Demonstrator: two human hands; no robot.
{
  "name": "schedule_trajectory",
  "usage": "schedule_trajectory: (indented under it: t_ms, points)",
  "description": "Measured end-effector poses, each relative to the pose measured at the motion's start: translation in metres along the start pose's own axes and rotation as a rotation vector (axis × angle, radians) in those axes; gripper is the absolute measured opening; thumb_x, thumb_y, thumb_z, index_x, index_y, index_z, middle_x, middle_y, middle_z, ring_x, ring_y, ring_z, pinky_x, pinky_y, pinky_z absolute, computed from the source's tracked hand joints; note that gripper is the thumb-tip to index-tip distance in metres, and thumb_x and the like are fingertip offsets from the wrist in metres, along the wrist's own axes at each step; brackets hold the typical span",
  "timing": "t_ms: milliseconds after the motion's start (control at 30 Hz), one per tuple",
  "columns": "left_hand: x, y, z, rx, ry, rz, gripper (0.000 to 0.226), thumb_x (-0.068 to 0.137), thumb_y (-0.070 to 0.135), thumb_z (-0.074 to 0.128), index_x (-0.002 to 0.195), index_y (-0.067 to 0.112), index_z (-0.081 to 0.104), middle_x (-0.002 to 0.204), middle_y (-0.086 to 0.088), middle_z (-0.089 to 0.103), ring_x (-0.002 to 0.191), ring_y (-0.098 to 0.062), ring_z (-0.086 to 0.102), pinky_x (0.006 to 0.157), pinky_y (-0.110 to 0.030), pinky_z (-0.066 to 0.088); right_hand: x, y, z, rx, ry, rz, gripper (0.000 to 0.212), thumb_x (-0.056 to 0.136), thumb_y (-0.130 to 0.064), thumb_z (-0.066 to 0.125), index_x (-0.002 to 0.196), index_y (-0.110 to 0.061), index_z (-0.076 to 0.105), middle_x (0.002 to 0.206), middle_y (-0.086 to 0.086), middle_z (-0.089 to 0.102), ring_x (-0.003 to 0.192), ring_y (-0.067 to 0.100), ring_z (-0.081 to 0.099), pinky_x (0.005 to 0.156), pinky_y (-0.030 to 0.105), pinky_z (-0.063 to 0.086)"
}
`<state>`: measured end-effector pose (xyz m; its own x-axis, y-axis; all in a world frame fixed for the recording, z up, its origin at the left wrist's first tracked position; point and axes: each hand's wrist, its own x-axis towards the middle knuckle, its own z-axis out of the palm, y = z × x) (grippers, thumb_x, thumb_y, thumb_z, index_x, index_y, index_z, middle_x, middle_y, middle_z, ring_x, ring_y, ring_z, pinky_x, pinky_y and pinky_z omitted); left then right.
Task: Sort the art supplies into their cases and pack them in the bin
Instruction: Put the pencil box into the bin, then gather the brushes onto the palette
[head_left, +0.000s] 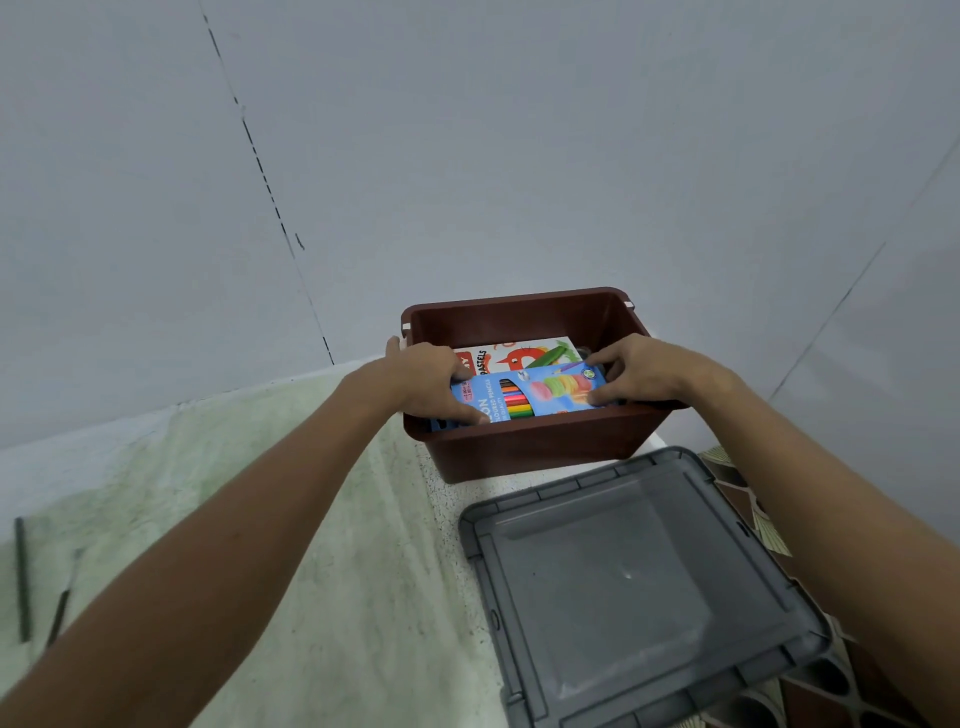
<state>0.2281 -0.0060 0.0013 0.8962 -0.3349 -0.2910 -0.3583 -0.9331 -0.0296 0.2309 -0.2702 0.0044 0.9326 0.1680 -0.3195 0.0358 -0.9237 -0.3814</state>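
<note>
Both hands' grip clamps the pencil box (527, 395) in the bin (519, 441); grey lid (623, 582) beside

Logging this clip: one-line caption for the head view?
Both hands, left and right, lower a blue coloured-pencil box into the brown bin, gray lid alongside.

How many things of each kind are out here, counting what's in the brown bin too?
Brown bin: 1
Grey lid, lying beside the bin: 1
Art-supply boxes in the bin: 2, the blue coloured pencils box held by the left hand and right hand, and the white pastels box beneath it
Loose dark sticks on the table: 2
Total: 6
</note>
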Motion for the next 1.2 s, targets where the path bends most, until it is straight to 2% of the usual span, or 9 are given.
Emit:
schedule_trajectory:
  t_ms: [167,300,367,433,500,667,767,967,1200]
  points:
    - [0.006,0.003,-0.005,0.06,-0.122,-0.024,0.08,0.082,0.074,0.044,0.143,0.022,0.042,0.126,-0.002,0.055,0.113,-0.021,0.052,0.104,-0.047,0.029,0.001,-0.005,0.001,-0.013,-0.046,0.02,0.067,0.086,-0.044,0.066,0.144,-0.019,0.043,0.131,0.005,0.054,0.103,0.015,0.054,0.09,0.028,0.047]
    - [0.005,0.004,-0.003,0.043,-0.113,-0.032,0.079,0.082,0.074,0.046,0.141,0.021,0.043,0.123,-0.001,0.057,0.11,-0.02,0.054,0.103,-0.047,0.031,-0.001,-0.007,0.007,-0.039,-0.01,0.044,0.075,0.082,-0.051,0.067,0.144,-0.019,0.041,0.135,0.006,0.05,0.111,0.019,0.052,0.095,0.032,0.045]
    - [0.002,0.001,-0.001,0.001,-0.057,-0.017,0.077,0.08,0.073,0.05,0.137,0.022,0.048,0.116,0.001,0.059,0.101,-0.018,0.056,0.097,-0.041,0.036,-0.006,-0.009,0.009,-0.029,0.065,0.016,0.073,0.08,-0.047,0.071,0.141,-0.017,0.045,0.135,0.005,0.051,0.115,0.019,0.052,0.092,0.03,0.044]
    - [-0.002,-0.003,-0.001,-0.113,0.007,-0.004,0.075,0.079,0.069,0.057,0.135,0.019,0.051,0.115,0.002,0.06,0.094,-0.017,0.058,0.086,-0.03,0.046,-0.011,-0.012,0.009,-0.001,0.149,-0.046,0.071,0.078,-0.044,0.075,0.138,-0.015,0.05,0.132,0.004,0.055,0.106,0.013,0.053,0.083,0.024,0.044]
    - [-0.01,-0.008,-0.003,-0.224,0.083,0.009,0.074,0.079,0.062,0.064,0.136,0.017,0.05,0.123,0.001,0.057,0.1,-0.016,0.058,0.082,-0.023,0.049,-0.015,-0.018,0.011,0.065,0.211,-0.109,0.069,0.076,-0.044,0.077,0.134,-0.016,0.054,0.126,0.003,0.059,0.098,0.009,0.053,0.078,0.022,0.043]
    - [-0.048,-0.026,-0.007,-0.439,0.333,0.06,0.06,0.08,0.047,0.071,0.131,0.018,0.057,0.135,0.004,0.052,0.121,-0.012,0.049,0.092,-0.02,0.038,-0.034,-0.06,0.022,0.204,0.26,-0.26,0.059,0.077,-0.039,0.078,0.128,-0.018,0.058,0.112,-0.001,0.062,0.098,0.012,0.059,0.078,0.02,0.046]
    - [-0.084,-0.049,0.003,-0.585,0.454,-0.004,0.051,0.077,0.046,0.075,0.122,0.026,0.063,0.131,0.01,0.054,0.12,-0.006,0.048,0.095,-0.018,0.033,-0.039,-0.104,0.038,0.274,0.28,-0.364,0.051,0.075,-0.036,0.08,0.121,-0.019,0.064,0.105,-0.003,0.066,0.093,0.01,0.062,0.082,0.021,0.05]
    - [-0.183,-0.132,0.048,-0.688,0.445,-0.226,0.047,0.072,0.057,0.072,0.113,0.037,0.063,0.121,0.016,0.058,0.109,0.001,0.055,0.098,-0.033,0.047,-0.04,-0.226,0.105,0.361,0.086,-0.54,0.046,0.072,-0.034,0.081,0.114,-0.02,0.068,0.099,-0.004,0.067,0.088,0.012,0.064,0.085,0.028,0.054]
    - [-0.336,-0.237,0.114,-0.763,0.482,-0.575,0.045,0.075,0.044,0.077,0.116,0.03,0.064,0.122,0.01,0.062,0.103,-0.005,0.06,0.093,-0.03,0.05,-0.059,-0.386,0.216,0.333,-0.175,-0.732,0.047,0.072,-0.034,0.082,0.115,-0.021,0.066,0.101,-0.003,0.066,0.089,0.011,0.063,0.081,0.021,0.051]
